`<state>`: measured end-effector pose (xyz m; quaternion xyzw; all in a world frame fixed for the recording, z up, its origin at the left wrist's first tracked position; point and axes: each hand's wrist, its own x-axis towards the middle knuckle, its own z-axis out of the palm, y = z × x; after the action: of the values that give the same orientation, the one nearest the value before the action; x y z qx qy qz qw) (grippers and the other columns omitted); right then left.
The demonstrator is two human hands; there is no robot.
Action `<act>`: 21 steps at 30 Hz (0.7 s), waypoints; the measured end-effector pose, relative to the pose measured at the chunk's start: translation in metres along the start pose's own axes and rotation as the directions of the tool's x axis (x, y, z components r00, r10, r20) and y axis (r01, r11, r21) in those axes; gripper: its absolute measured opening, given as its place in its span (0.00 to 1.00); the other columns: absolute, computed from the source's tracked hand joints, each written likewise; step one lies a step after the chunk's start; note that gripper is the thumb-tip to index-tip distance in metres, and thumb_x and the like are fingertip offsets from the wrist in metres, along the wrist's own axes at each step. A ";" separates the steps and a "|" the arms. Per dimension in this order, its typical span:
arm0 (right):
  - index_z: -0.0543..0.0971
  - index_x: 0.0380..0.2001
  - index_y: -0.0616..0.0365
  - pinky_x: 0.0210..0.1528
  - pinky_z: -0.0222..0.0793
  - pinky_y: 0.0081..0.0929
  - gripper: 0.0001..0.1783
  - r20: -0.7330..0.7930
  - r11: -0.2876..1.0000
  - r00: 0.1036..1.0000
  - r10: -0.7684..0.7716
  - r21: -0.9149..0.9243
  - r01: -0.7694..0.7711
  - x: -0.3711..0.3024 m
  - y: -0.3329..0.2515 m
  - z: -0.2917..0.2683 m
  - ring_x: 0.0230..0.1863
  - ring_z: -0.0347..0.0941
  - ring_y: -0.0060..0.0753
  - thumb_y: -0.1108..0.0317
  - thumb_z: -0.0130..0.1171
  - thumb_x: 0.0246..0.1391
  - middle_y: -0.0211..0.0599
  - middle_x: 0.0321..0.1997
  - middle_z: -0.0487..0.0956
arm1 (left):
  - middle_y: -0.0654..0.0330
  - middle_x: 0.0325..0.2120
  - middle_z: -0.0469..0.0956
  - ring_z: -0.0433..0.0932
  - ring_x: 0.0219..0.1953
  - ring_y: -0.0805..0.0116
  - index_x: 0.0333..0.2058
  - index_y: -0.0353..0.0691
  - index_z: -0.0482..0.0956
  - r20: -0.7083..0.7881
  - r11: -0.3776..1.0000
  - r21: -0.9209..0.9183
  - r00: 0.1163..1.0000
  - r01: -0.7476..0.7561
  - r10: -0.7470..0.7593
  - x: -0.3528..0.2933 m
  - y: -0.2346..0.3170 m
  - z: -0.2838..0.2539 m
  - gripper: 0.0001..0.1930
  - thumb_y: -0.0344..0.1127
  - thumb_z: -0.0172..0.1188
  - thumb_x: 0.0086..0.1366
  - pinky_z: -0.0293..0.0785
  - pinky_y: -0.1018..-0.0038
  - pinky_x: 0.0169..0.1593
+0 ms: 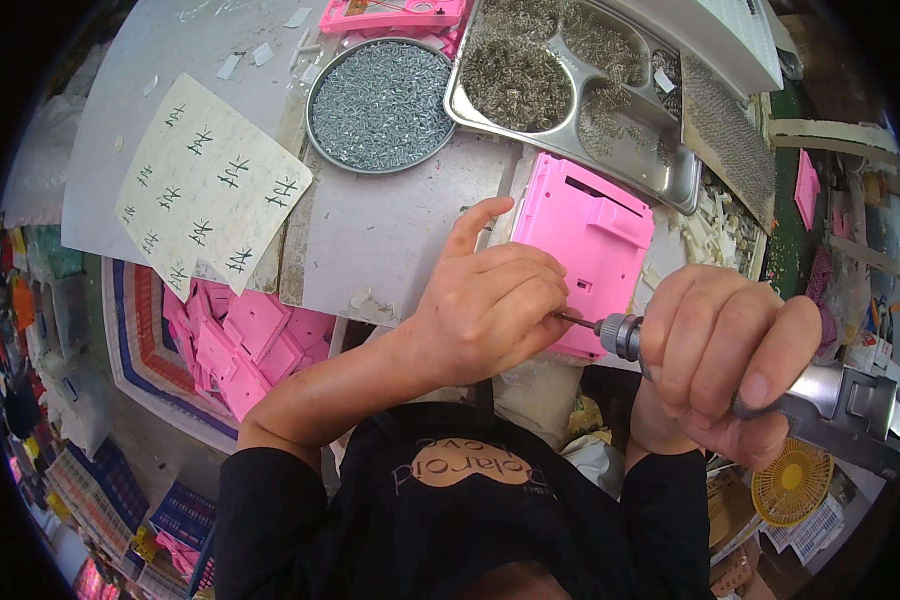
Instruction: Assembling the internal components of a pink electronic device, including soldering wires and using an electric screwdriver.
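Observation:
A pink plastic housing lies on the bench edge before me, with a slot and a raised block on its face. My right hand wraps round a grey electric screwdriver, held nearly level, its thin bit pointing left. The bit's tip reaches the fingertips of my left hand, over the housing's near left part. My left thumb and fingers are pinched together there, with one finger raised. Whatever they hold at the tip is hidden.
Beyond stand a round metal tray of small screws and a compartment tray of springs. White plastic pieces lie at right. A pale sheet with dark marks lies left, above a striped bag of pink parts.

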<state>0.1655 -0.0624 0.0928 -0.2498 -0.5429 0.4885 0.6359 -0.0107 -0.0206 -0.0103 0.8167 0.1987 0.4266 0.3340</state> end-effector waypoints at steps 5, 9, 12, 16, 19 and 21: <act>0.73 0.39 0.48 0.24 0.63 0.18 0.13 0.014 0.999 0.999 -0.040 0.015 0.039 0.008 -0.004 -0.002 0.16 0.69 0.15 0.56 0.65 0.63 0.18 0.19 0.75 | 0.66 0.28 0.84 0.86 0.38 0.66 0.26 0.45 0.79 -0.001 0.994 0.092 0.999 0.051 -0.052 0.004 -0.002 -0.005 0.12 0.31 0.76 0.50 0.60 0.47 0.67; 0.74 0.42 0.50 0.29 0.61 0.21 0.10 0.049 0.995 0.996 -0.077 -0.057 0.080 0.030 0.001 -0.024 0.18 0.66 0.15 0.57 0.57 0.66 0.18 0.19 0.71 | 0.65 0.31 0.84 0.86 0.41 0.67 0.26 0.45 0.78 -0.007 0.991 0.129 1.000 0.029 -0.028 -0.004 -0.012 -0.014 0.11 0.32 0.76 0.52 0.62 0.49 0.65; 0.73 0.45 0.54 0.24 0.57 0.24 0.09 0.016 0.985 0.989 -0.149 -0.089 0.150 0.045 0.025 -0.042 0.18 0.61 0.19 0.62 0.52 0.68 0.24 0.18 0.66 | 0.64 0.35 0.84 0.85 0.44 0.67 0.26 0.45 0.76 0.040 0.998 0.019 0.997 -0.066 0.065 0.003 -0.008 -0.007 0.12 0.32 0.74 0.53 0.64 0.54 0.63; 0.72 0.42 0.60 0.18 0.58 0.23 0.06 -0.065 0.982 0.979 -0.191 -0.022 0.190 0.056 0.074 -0.050 0.17 0.60 0.20 0.69 0.53 0.66 0.29 0.18 0.65 | 0.65 0.37 0.84 0.85 0.46 0.70 0.26 0.45 0.72 0.032 0.997 0.060 0.998 -0.056 0.054 -0.008 -0.015 0.007 0.13 0.31 0.72 0.55 0.67 0.63 0.56; 0.71 0.39 0.63 0.18 0.60 0.22 0.05 -0.122 0.982 0.974 -0.190 -0.026 0.188 0.057 0.081 -0.049 0.17 0.60 0.20 0.72 0.55 0.64 0.29 0.17 0.65 | 0.67 0.38 0.85 0.85 0.47 0.73 0.26 0.46 0.72 0.026 0.991 0.127 0.999 -0.044 0.041 -0.009 -0.011 0.006 0.13 0.31 0.72 0.55 0.64 0.68 0.47; 0.71 0.39 0.63 0.18 0.61 0.22 0.05 -0.123 0.983 0.976 -0.181 -0.049 0.176 0.054 0.084 -0.051 0.17 0.61 0.20 0.72 0.55 0.64 0.29 0.17 0.65 | 0.68 0.38 0.85 0.85 0.46 0.74 0.26 0.46 0.73 0.029 0.992 0.124 0.999 -0.037 0.034 -0.009 -0.011 0.005 0.13 0.32 0.73 0.55 0.61 0.68 0.43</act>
<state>0.1802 0.0305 0.0311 -0.2425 -0.5305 0.4021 0.7058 -0.0116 -0.0204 -0.0249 0.8450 0.2060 0.4083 0.2772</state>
